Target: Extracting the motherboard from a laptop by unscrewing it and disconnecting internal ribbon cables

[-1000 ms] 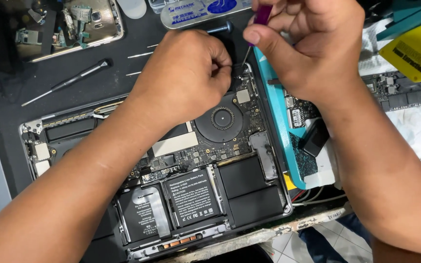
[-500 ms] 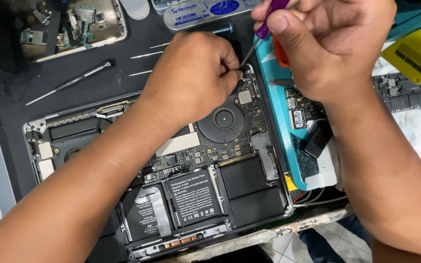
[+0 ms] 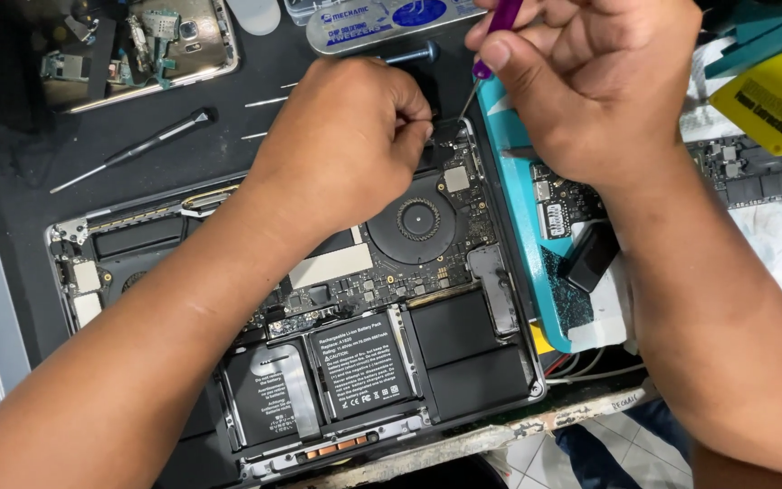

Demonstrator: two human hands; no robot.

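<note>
Head view: a person bends over an opened laptop (image 3: 300,308) lying bottom-up on a dark work mat (image 3: 11,217), its cover off so the boards, fan and batteries are bare.
Right hand: the right hand (image 3: 599,86) pinches a purple-handled screwdriver (image 3: 498,27) between thumb and fingers, gripped high so the thin shaft can slant down to the laptop's top corner.
Left hand: the left hand (image 3: 346,136) is curled tight over the same corner, fingertips pressed together just beside the screwdriver's tip (whether they grip a small part I cannot tell; the knuckles hide it), seemingly to steady the spot.
Fan: the round fan (image 3: 418,220) sits just below that hand, uncovered.
Batteries: black battery cells (image 3: 359,367) fill the near half of the case.
Within reach: a spare black screwdriver (image 3: 142,145) lies on the mat, well apart to the left.
Alongside: a teal tray (image 3: 522,181) touches the laptop's right edge, holding another circuit board (image 3: 558,213).
</note>
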